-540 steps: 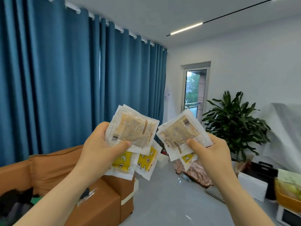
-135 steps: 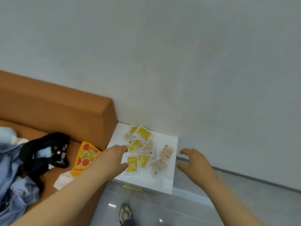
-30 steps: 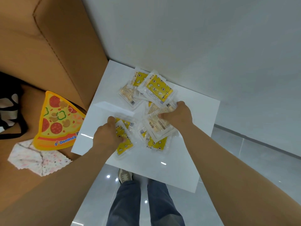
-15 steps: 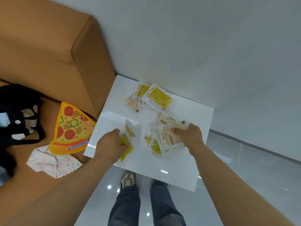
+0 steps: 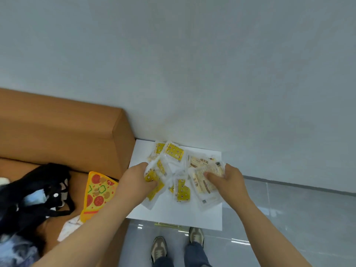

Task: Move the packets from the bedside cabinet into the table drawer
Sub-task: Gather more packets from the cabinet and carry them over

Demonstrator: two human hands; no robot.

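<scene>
Evidently to carry several at once, the left hand point(image 5: 134, 182) pinches yellow packets point(image 5: 152, 176) and the right hand point(image 5: 229, 180) grips pale packets point(image 5: 204, 182), while loose packets point(image 5: 174, 152) lie on the white bedside cabinet point(image 5: 173, 212).

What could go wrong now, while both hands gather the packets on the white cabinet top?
1. The left hand pinches several yellow-printed clear plastic packets in a loose fan; one may slip out when lifted.
2. The right hand holds beige clear plastic packets near the right edge of the white cabinet top; a dropped one could reach the floor.
3. The yellow packets by the wall lie ungripped and might be left behind.
</scene>
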